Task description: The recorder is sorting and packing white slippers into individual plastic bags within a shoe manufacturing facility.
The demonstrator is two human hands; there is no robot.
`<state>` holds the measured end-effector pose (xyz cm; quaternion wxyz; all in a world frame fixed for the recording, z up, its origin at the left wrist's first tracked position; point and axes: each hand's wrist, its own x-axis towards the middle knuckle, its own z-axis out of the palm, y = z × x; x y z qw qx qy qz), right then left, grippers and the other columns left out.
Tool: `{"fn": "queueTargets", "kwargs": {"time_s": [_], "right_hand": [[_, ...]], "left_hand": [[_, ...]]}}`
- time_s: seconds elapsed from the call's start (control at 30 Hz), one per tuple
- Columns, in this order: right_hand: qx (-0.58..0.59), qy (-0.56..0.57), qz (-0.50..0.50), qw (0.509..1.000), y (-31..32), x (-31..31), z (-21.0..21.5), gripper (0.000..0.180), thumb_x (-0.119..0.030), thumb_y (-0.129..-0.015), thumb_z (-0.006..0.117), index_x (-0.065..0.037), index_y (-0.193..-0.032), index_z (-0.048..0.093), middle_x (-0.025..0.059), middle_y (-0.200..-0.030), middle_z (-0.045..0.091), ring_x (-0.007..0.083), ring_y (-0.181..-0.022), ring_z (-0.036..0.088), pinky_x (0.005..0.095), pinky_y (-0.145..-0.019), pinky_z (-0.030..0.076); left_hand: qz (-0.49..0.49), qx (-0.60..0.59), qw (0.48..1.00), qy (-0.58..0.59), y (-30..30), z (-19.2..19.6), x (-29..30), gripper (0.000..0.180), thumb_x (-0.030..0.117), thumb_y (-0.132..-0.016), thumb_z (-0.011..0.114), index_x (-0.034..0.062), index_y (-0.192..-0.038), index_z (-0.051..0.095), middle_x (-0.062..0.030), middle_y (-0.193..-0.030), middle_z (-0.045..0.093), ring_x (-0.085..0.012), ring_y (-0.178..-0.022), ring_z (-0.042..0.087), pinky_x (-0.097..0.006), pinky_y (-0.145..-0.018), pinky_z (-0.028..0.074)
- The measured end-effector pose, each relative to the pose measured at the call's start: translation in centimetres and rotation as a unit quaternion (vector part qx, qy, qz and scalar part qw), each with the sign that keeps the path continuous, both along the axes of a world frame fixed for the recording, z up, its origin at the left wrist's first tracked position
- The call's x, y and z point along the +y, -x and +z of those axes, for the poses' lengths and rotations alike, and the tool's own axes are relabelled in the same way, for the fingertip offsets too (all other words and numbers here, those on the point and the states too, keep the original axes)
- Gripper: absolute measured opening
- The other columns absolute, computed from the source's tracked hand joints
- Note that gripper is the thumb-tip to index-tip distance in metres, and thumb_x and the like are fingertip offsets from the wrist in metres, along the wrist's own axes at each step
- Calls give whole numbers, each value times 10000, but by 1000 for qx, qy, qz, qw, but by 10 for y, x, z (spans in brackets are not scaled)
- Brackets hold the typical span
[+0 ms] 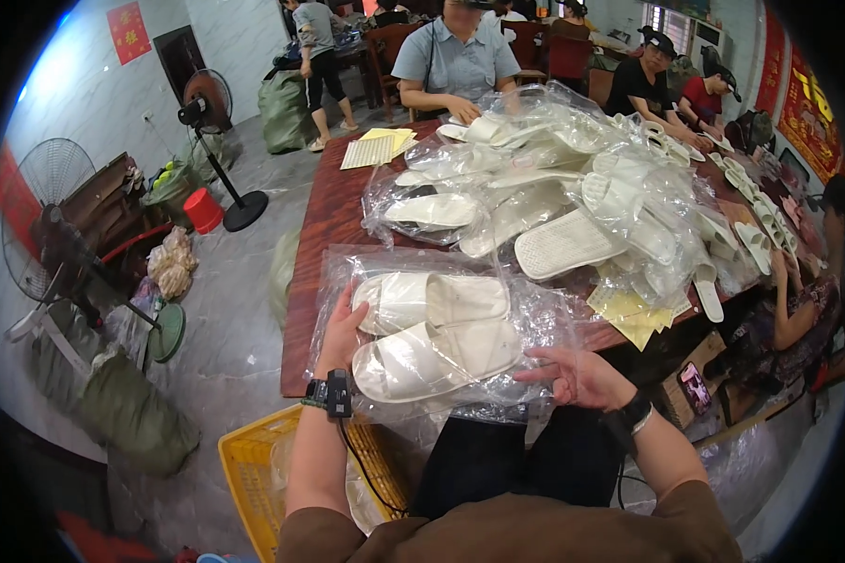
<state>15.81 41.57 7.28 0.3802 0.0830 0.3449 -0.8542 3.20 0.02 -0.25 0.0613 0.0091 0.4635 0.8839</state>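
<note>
A pair of white slippers (437, 352) lies side by side in a clear plastic bag (546, 314), over the near edge of the table and partly above my lap. My left hand (343, 330) grips the bag at the slippers' toe end, with the thumb along the edge and the other fingers hidden beneath. At the heel end is my right hand (577, 373), its fingers stretched out and apart against the loose plastic. I cannot see the right fingers pinching anything. Beyond the bag, a heap of bagged white slippers (568, 244) covers much of the table.
The dark red table (308, 300) carries yellow sheets (380, 148) at far left and more yellow paper (637, 314) at right. A yellow crate (244, 469) stands below my left arm. Fans (239, 211) and sacks (145, 413) occupy the left floor. Co-workers (455, 61) sit around the table.
</note>
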Motion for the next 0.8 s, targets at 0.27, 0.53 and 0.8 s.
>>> {"fn": "queueTargets", "kwargs": {"time_s": [0.27,0.53,0.8], "right_hand": [[260,-283,187,904,42,-31,7,722,-116,-922,662,-107,-1530,273,164,-1323,591,101,-737,616,234,-619,517],[462,-123,7,878,57,-36,4,724,-14,-930,567,-134,-1554,220,77,-1624,176,243,-1381,406,400,-1083,387],[761,-391,173,487,101,-86,-8,655,-127,-867,678,-21,-1442,382,181,-1522,344,354,-1389,357,416,-1146,318]], "left_hand": [[-10,7,1000,-26,2,-4,-3,585,1,-970,526,104,-1502,308,-128,-1327,562,-240,-1149,599,-387,-973,505],[9,-32,999,-11,8,6,-3,510,22,-975,518,72,-1454,350,-134,-1269,599,-237,-1101,625,-385,-933,531],[-2,-23,997,-74,5,10,4,484,51,-991,500,73,-1451,353,-139,-1288,581,-246,-1128,607,-395,-959,514]]}}
